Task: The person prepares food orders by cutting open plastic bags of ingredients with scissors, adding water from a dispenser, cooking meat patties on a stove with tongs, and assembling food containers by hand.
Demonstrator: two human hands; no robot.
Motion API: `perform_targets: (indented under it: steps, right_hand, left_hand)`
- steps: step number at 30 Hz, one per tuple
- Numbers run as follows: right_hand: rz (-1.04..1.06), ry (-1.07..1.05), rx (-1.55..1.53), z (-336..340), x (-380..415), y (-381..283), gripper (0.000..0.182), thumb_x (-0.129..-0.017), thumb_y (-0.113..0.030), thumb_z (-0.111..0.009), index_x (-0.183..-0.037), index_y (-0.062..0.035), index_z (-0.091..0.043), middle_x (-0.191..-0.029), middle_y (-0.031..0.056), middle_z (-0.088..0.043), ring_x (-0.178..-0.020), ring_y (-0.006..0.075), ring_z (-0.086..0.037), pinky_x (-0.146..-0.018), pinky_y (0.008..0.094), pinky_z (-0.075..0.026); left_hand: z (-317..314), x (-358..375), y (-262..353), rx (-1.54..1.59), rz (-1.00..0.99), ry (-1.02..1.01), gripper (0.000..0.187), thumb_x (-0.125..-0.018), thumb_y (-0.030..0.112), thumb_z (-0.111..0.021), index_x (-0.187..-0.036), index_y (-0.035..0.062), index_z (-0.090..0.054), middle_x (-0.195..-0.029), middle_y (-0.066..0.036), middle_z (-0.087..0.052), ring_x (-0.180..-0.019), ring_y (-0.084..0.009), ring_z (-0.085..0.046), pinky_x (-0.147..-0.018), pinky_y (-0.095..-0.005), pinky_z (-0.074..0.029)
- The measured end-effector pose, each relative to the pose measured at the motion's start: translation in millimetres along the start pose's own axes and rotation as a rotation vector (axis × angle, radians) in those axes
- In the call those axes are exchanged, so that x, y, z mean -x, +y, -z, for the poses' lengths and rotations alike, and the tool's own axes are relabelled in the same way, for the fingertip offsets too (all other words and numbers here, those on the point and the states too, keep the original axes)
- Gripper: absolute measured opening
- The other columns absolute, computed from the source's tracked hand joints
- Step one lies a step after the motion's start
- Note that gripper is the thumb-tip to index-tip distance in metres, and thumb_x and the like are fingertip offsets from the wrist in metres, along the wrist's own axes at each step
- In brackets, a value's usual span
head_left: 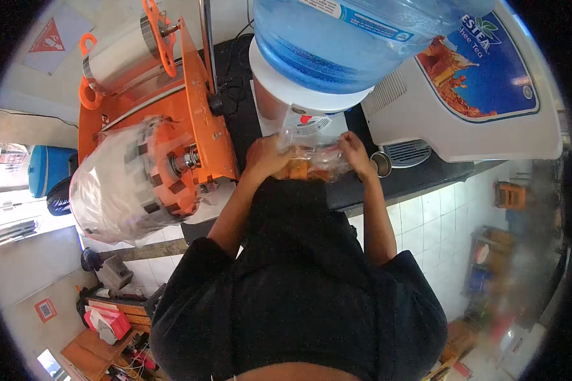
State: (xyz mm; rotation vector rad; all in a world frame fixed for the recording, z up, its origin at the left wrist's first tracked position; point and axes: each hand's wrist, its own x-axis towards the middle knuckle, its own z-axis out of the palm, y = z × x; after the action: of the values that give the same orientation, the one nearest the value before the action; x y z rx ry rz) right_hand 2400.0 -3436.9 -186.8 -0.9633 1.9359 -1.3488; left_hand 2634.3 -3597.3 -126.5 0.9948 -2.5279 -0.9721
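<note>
Both of my hands hold a clear plastic bag (311, 155) with orange-brown food inside, just above the dark counter (407, 181). My left hand (267, 155) grips the bag's left side. My right hand (356, 152) pinches its right upper edge. The bag sits in front of the white base of a water dispenser (299, 95). My black shirt hides the bag's lower part.
A large blue water bottle (356, 35) stands on the dispenser. An orange machine (165, 127) with a plastic-wrapped wheel (117, 181) stands to the left. A white tea dispenser (476, 89) stands to the right, with a small metal cup (381, 164) beside it. White tiles line the counter front.
</note>
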Motion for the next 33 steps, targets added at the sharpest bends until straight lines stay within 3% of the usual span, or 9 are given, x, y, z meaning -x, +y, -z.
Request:
perform_targets:
  steps: [4, 7, 12, 14, 17, 19, 21, 26, 33]
  right_hand:
    - [-0.25, -0.126, -0.354, -4, -2, -30, 0.04, -0.084, -0.035, -0.061, -0.103, 0.0001, -0.06, -0.082, 0.0089, -0.06, -0.078, 0.0156, -0.054, -0.072, 0.0303, -0.044]
    - [-0.37, -0.067, 0.006, -12, -3, -36, 0.045, -0.082, -0.036, -0.064, -0.107, 0.0011, -0.059, -0.089, 0.0113, -0.061, -0.086, 0.0206, -0.056, -0.078, 0.0333, -0.043]
    - [0.518, 0.504, 0.735, -27, 35, -108, 0.035, -0.079, -0.019, -0.068, -0.106, -0.0005, -0.056, -0.098, 0.0159, -0.057, -0.086, 0.0296, -0.054, -0.075, 0.0404, -0.042]
    - [0.482, 0.009, 0.492, -41, 50, -86, 0.045, -0.077, -0.025, -0.066, -0.115, -0.0037, -0.056, -0.112, 0.0184, -0.056, -0.104, 0.0347, -0.051, -0.09, 0.0473, -0.04]
    - [0.604, -0.098, 0.717, -73, 60, -92, 0.039, -0.083, -0.022, -0.058, -0.117, -0.0039, -0.055, -0.11, 0.0203, -0.058, -0.104, 0.0373, -0.052, -0.091, 0.048, -0.039]
    - [0.049, -0.335, 0.426, -82, 56, -71, 0.037, -0.087, -0.024, -0.05, -0.117, -0.0021, -0.054, -0.104, 0.0241, -0.061, -0.1, 0.0403, -0.055, -0.088, 0.0495, -0.041]
    - [0.121, -0.377, 0.488, -76, 52, -59, 0.04, -0.089, -0.026, -0.048, -0.119, -0.0012, -0.053, -0.101, 0.0254, -0.062, -0.098, 0.0411, -0.057, -0.086, 0.0502, -0.043]
    - [0.246, -0.386, 0.611, -58, 18, -32, 0.048, -0.09, -0.033, -0.045, -0.123, 0.0, -0.051, -0.094, 0.0268, -0.063, -0.094, 0.0414, -0.06, -0.085, 0.0495, -0.045]
    - [0.225, -0.18, 0.739, -55, -41, -22, 0.083, -0.067, -0.045, -0.069, -0.129, 0.0033, -0.045, -0.094, 0.0258, -0.065, -0.091, 0.0393, -0.063, -0.084, 0.0434, -0.048]
  left_hand:
    - [-14, -16, -12, 0.126, 0.26, -0.156, 0.049, -0.083, 0.051, -0.059, -0.091, 0.0035, -0.067, -0.083, -0.022, -0.066, -0.084, -0.0379, -0.064, -0.073, -0.0449, -0.049]
    - [-29, -22, -21, 0.251, 0.288, -0.059, 0.05, -0.085, 0.051, -0.057, -0.076, 0.0041, -0.069, -0.07, -0.019, -0.065, -0.074, -0.0359, -0.065, -0.069, -0.0429, -0.049]
    - [-10, -22, -14, 0.319, 0.334, -0.032, 0.045, -0.085, 0.049, -0.057, -0.077, 0.006, -0.071, -0.06, -0.015, -0.063, -0.062, -0.0314, -0.065, -0.062, -0.0398, -0.048]
    - [-24, -27, -29, 0.458, 0.211, -0.021, 0.042, -0.083, 0.045, -0.061, -0.078, 0.0045, -0.07, -0.062, -0.015, -0.064, -0.062, -0.0298, -0.065, -0.06, -0.0389, -0.047]
    - [-34, -29, -31, 0.538, 0.208, 0.006, 0.039, -0.082, 0.04, -0.063, -0.079, 0.0011, -0.069, -0.064, -0.015, -0.064, -0.063, -0.0287, -0.065, -0.06, -0.0379, -0.047]
    - [-39, -29, -29, 0.497, 0.216, 0.026, 0.037, -0.083, 0.037, -0.062, -0.078, 0.0008, -0.068, -0.067, -0.013, -0.065, -0.064, -0.0276, -0.065, -0.061, -0.0368, -0.047]
    - [-40, -24, -25, 0.45, 0.233, 0.059, 0.035, -0.084, 0.034, -0.062, -0.077, 0.0006, -0.067, -0.071, -0.012, -0.066, -0.065, -0.0266, -0.064, -0.062, -0.0358, -0.047]
    - [-63, -16, -23, 1.983, 0.904, -0.032, 0.02, -0.09, 0.024, -0.054, -0.075, 0.0105, -0.057, -0.064, -0.001, -0.054, -0.063, -0.0209, -0.058, -0.064, -0.0321, -0.049]
    - [-82, -30, -30, 2.099, 0.893, -0.111, 0.02, -0.094, 0.021, -0.049, -0.076, 0.0131, -0.054, -0.057, 0.003, -0.045, -0.051, -0.0128, -0.048, -0.048, -0.0267, -0.044]
